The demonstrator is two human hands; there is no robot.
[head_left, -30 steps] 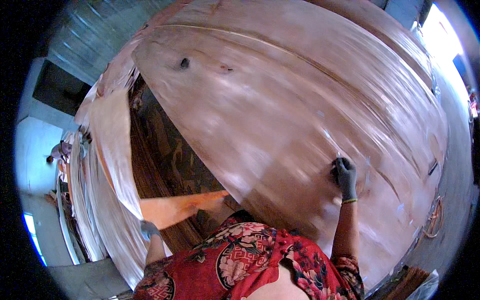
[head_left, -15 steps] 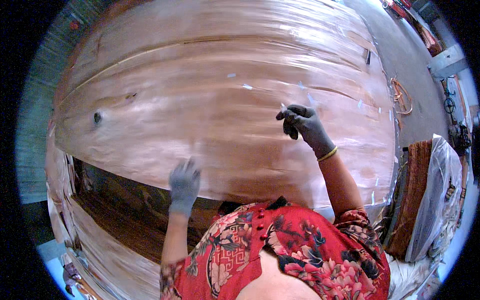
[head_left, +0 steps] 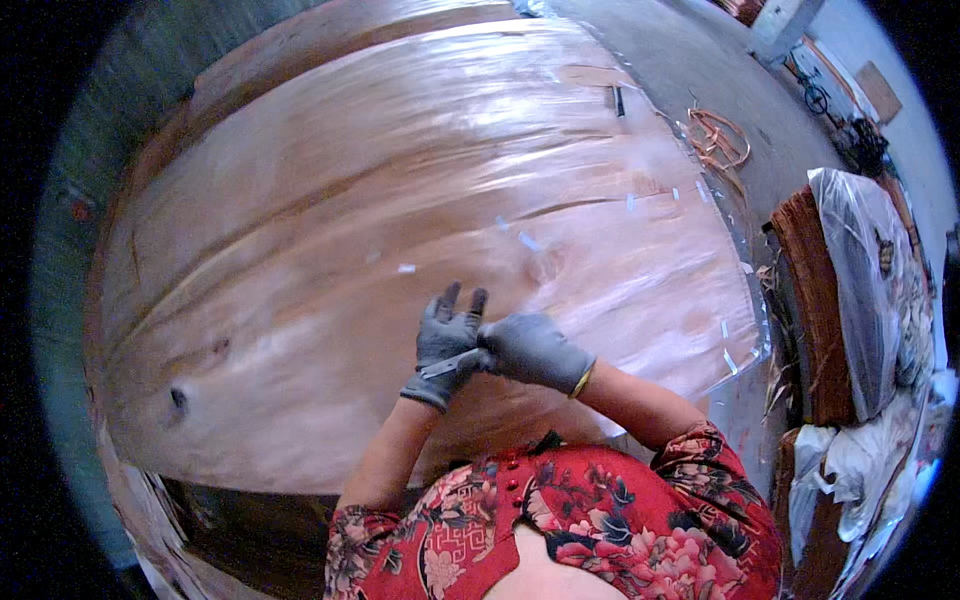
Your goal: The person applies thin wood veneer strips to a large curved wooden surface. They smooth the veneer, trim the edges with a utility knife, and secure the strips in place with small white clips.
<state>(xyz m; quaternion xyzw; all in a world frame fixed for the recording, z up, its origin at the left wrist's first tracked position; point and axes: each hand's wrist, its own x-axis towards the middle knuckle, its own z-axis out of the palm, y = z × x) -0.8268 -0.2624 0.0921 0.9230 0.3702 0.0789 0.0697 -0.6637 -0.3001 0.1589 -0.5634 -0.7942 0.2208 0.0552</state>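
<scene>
Both hands wear grey gloves and meet above a large, glossy brown sheet that looks like wood veneer (head_left: 330, 400). My left hand (head_left: 446, 335) has its fingers raised and apart. A thin pale strip (head_left: 450, 364) lies across its palm near the wrist; I cannot tell whether it is tape or a tool. Beside it, my right hand (head_left: 538, 352) is closed, its fingertips at the strip's right end and touching the left glove. Small pale tape pieces are stuck on the sheet, among them one piece (head_left: 406, 268) ahead of my left hand and another (head_left: 529, 241) beyond my right.
A dark knothole (head_left: 179, 400) marks the sheet's left side. A dark narrow object (head_left: 618, 101) lies near its far right edge. Orange strapping (head_left: 716, 140) sits on the grey floor at right. Brown stacked sheets (head_left: 815, 300) under clear plastic (head_left: 865, 290) stand at the right.
My hands have come together; the right moved left and nearer, the left moved right. The view has shifted, and the sheet covers more of the dark gap at the near left.
</scene>
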